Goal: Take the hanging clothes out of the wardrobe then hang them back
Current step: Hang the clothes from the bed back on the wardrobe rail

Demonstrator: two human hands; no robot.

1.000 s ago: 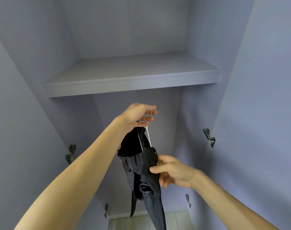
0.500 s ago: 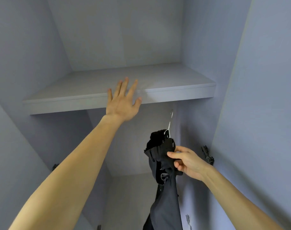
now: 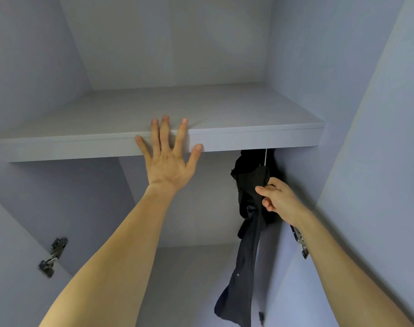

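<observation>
Inside a pale wardrobe (image 3: 177,43), a person's left hand (image 3: 168,166) lay spread, fingers straight and pressed flat against the front edge of the shelf (image 3: 248,138). The right hand (image 3: 280,199) pinched a fold of a black garment (image 3: 248,185) at the right side, just under the shelf. The garment hung on a thin white wire hanger (image 3: 265,156), whose hook ran up out of sight behind the shelf edge. Whether it had caught on a rail could not be told.

The risk lay there. With the hook hidden, letting go too soon could drop hanger and garment to the wardrobe floor. The grip was on cloth alone, so a tug could slide the garment off the wire. The long trailing end could also snag on the door hinge (image 3: 300,241) just beside the right forearm.

Counted: one garment, one hanger, one shelf and two hands. Two hinges were plain, the other at near left (image 3: 52,256), plus a small dark fitting (image 3: 261,318) low at right, too small to name.
</observation>
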